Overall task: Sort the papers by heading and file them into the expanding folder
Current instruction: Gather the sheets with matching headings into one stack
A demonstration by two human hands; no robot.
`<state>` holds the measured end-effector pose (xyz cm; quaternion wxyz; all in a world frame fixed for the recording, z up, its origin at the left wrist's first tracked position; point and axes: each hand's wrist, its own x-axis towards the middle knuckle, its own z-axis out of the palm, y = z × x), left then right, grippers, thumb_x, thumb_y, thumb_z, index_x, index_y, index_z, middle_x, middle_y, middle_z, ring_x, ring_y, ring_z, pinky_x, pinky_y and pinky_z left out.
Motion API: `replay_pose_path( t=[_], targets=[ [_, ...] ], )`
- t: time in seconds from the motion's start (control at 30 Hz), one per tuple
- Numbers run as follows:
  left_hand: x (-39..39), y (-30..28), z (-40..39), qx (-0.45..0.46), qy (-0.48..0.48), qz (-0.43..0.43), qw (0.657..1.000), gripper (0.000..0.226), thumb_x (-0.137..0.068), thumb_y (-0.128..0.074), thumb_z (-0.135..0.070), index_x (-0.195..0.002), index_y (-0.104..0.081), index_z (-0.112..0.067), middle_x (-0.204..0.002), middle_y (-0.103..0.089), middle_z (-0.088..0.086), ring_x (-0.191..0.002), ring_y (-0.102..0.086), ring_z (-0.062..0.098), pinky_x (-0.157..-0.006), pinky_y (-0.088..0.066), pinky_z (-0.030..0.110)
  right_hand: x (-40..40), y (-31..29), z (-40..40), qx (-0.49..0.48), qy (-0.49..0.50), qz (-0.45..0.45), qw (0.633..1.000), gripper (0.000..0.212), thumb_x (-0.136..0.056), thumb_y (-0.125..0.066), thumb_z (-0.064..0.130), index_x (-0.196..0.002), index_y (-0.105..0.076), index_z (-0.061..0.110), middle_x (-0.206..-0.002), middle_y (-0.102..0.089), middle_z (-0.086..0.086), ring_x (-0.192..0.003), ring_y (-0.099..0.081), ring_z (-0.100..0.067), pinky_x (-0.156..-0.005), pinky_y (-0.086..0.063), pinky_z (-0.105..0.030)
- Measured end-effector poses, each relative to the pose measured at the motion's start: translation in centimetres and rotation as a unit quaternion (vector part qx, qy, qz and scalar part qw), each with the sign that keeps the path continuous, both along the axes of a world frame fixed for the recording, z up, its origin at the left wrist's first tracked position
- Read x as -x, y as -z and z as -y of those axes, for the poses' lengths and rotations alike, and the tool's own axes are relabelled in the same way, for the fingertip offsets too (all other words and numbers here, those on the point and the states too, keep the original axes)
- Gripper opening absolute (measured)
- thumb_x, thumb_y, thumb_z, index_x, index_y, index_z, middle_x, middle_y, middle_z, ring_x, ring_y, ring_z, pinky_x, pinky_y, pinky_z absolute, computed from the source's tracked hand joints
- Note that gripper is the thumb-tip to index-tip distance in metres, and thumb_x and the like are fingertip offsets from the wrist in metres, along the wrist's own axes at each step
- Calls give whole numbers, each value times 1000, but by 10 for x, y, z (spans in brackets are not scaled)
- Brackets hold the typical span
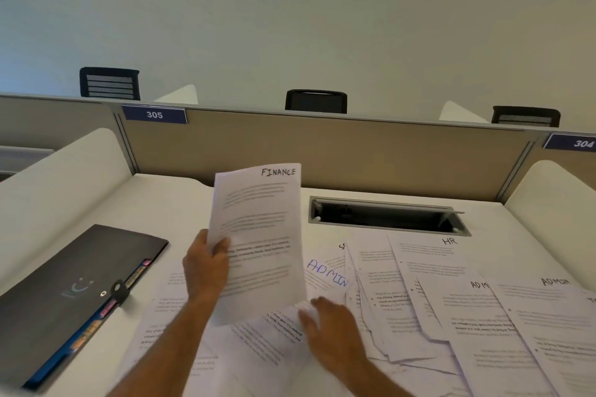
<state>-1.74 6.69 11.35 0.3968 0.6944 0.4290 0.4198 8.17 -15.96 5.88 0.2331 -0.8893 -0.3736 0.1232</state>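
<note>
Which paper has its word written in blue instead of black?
The ADMIN sheet in the middle of the desk, just right of the lifted FINANCE paper. Its heading is blue; FINANCE, HR and the other ADMIN headings are black.

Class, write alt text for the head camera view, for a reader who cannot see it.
A person's left hand holds up a sheet headed FINANCE while the right hand rests on loose papers headed ADMIN and HR, spread across a white desk. A closed dark expanding folder lies at the left.

two bare forearms, no sleeves in view, left hand (pixel 206 267) and right hand (pixel 332 322) bare, ringless, no watch or wristband
</note>
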Motion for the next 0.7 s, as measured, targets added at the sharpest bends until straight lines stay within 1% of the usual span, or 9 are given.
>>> replay_pose_path(
  t=[0.07, 0.13, 0.2, 0.27, 0.33, 0.37, 0.47, 0.57, 0.7],
  targets=[
    [7, -2, -13, -7, -21, -13, 1000, 10, -94, -65, -16, -92, -57, -22, -84, -63, -1, -80, -64, 28, -74, -57, 41, 18, 24, -4, 138, -109, 46, 983, 104, -79, 3, 85, -155, -21, 19, -164, -18, -10, -152, -16, -28, -122, 6, -56],
    [12, -1, -21, 0, -37, -13, 999, 9, -94, -64, -17, -94, -57, -23, -86, -63, -1, -81, -65, 29, -74, -58, 44, 33, 34, -8, 197, -196, 110, 954, 117, -69, 4, 94, -157, 5, 17, -165, 8, -17, -153, 8, -31, -108, 33, -57],
    [15, 1, -24, 19, -46, -5, 999, 9, -94, -65, -19, -97, -58, -25, -87, -63, -2, -82, -65, 27, -73, -58, 45, 41, 37, -13, 182, -235, 161, 941, 114, -75, -4, 93, -157, 6, 14, -165, -3, -18, -153, -10, -27, -112, 27, -60],
    [17, 4, -24, 41, -53, 9, 998, 11, -94, -65, -19, -101, -60, -26, -91, -65, 0, -82, -65, 25, -71, -57, 41, 47, 29, -16, 158, -237, 156, 946, 101, -83, -9, 88, -157, -20, 19, -164, -5, -11, -144, -33, -19, -115, 3, -53],
    [19, 7, -25, 53, -61, 18, 997, 13, -94, -66, -20, -104, -61, -27, -93, -65, -1, -80, -64, 22, -65, -53, 33, 46, 37, -19, 81, -302, 157, 937, 97, -83, -10, 88, -158, -15, 26, -162, 23, 3, -153, -8, -23, -113, 21, -41],
    [21, 8, -25, 56, -63, 20, 996, 14, -94, -66, -21, -104, -61, -27, -92, -65, -2, -79, -64, 20, -63, -51, 30, 45, 37, -19, 77, -294, 150, 941, 98, -83, -12, 88, -159, -11, 25, -163, 20, 6, -154, 0, -23, -112, 26, -36],
    [25, 11, -27, 62, -66, 27, 995, 13, -94, -66, -21, -100, -59, -30, -88, -63, -7, -77, -63, 15, -65, -52, 31, 40, 36, -15, 99, -120, 155, 975, 104, -84, -13, 88, -150, -40, 13, -162, -25, -9, -151, -22, -32, -118, 10, -46],
    [27, 13, -28, 67, -76, 35, 994, 13, -94, -66, -19, -98, -59, -29, -86, -62, -11, -74, -60, 8, -67, -53, 33, 30, 46, -3, 157, -120, 84, 977, 125, -69, 2, 97, -158, -11, 10, -165, 8, -4, -150, 22, -34, -111, 31, -52],
    [24, 14, -27, 75, -82, 43, 993, 13, -94, -66, -20, -100, -59, -28, -89, -62, -7, -73, -60, 8, -66, -52, 33, 28, 49, -3, 68, -204, 21, 976, 103, -78, -12, 93, -158, 6, 30, -156, 24, 26, -149, 29, -16, -103, 40, -28]
  ],
)
